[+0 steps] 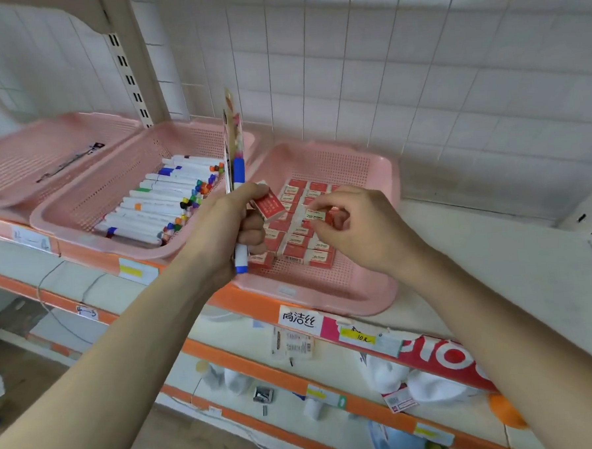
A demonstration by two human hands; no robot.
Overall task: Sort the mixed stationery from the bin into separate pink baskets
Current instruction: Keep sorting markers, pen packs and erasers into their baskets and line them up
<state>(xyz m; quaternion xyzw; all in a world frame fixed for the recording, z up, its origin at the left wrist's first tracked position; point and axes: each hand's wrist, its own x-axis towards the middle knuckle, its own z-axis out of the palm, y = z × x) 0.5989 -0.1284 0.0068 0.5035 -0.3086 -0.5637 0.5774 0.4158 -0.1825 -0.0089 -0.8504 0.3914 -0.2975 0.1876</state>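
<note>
Eraser-placing step: pinching a red-and-white boxed eraser [316, 216] in the right hand [360, 228] over the pink perforated plastic basket [325, 284], three o'clock from the left hand [229, 224] gripping a blue-and-white marker [238, 172]; next, probably lowering it among the rows [299, 241].

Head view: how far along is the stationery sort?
Done: markers fill the middle basket, erasers line the right basket, and one slim dark item lies in the left basket. In hand: right hand pinches an eraser; left hand grips a blue marker, flat packs and a red eraser box. Left: those; bin not in view.
</note>
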